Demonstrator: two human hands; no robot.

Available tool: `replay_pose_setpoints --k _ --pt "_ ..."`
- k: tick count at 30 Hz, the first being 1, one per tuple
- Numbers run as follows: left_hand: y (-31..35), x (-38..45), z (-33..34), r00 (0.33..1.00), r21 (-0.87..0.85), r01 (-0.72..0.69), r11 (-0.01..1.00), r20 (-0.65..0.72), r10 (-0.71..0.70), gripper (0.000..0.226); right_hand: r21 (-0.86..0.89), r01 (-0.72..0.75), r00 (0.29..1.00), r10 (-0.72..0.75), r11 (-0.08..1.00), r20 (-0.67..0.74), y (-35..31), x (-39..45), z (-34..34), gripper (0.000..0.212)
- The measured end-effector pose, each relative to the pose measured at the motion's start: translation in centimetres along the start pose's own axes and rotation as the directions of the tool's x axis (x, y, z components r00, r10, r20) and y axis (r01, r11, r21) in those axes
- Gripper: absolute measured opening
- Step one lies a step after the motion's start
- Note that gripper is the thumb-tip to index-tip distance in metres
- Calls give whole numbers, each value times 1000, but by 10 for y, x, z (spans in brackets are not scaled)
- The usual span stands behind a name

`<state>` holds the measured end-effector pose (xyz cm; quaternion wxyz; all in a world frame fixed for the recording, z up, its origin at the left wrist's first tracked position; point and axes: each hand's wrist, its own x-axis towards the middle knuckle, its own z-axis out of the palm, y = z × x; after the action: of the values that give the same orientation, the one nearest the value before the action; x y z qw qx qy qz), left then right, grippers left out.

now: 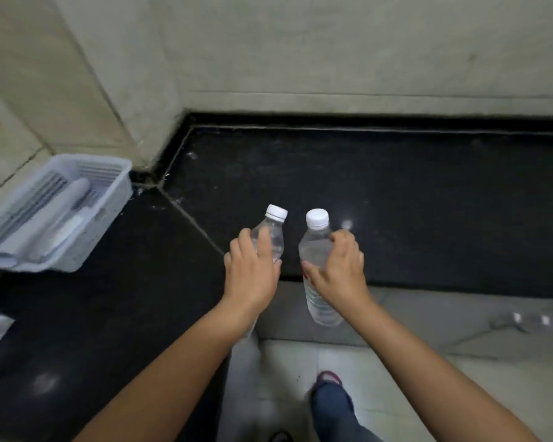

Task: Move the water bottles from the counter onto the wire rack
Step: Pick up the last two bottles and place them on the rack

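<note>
Open black counter (396,202) is seen ahead and to the right of the two held bottles. On the left, passage is narrowed by a white basket (77,218) near the tiled wall (125,74).

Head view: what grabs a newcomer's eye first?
Two clear water bottles with white caps at centre, one gripped by the left hand, the left bottle, the other by the right hand, the right bottle, over the black counter's front edge. Next, the pale plastic basket at left.
</note>
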<state>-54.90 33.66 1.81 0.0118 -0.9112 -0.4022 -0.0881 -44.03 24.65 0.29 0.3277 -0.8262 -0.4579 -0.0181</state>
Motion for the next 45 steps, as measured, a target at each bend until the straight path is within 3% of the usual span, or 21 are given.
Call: replay_pose_setpoints --k 4,8,12,15,19,23,32,38,45 --pt "100 23 -16 957 -59 -277 959 -100 271 90 -122 -130 966 98 984 -241 57 -9 -91 60" --pt "223 38 -33 853 -96 -503 859 -211 477 91 -242 -293 870 153 925 -468 124 -22 -184 62" --pt "354 45 -47 750 -144 -640 755 -334 572 89 -285 -386 765 132 877 -630 204 -48 -278 51" --pt "455 45 -57 688 -191 -705 683 -417 594 85 -362 -371 736 33 855 -676 269 -70 -352 48" --pt "585 45 -78 597 -198 -771 605 -554 580 85 -522 -423 688 -112 740 -717 355 -86 -446 48" --pt "692 56 -98 543 -201 -804 560 -634 551 86 -554 -523 597 -186 648 -781 430 -77 -524 47" --pt "898 131 -137 409 -149 -820 553 -829 382 89 -631 -659 536 -333 410 -776 573 2 -678 50" --pt "1017 200 -154 400 -160 -798 580 -862 312 90 -648 -583 486 -429 490 -761 658 60 -763 49" --pt "1125 245 -144 423 -173 -784 596 -851 310 88 -596 -449 513 -354 666 -782 777 104 -821 49"
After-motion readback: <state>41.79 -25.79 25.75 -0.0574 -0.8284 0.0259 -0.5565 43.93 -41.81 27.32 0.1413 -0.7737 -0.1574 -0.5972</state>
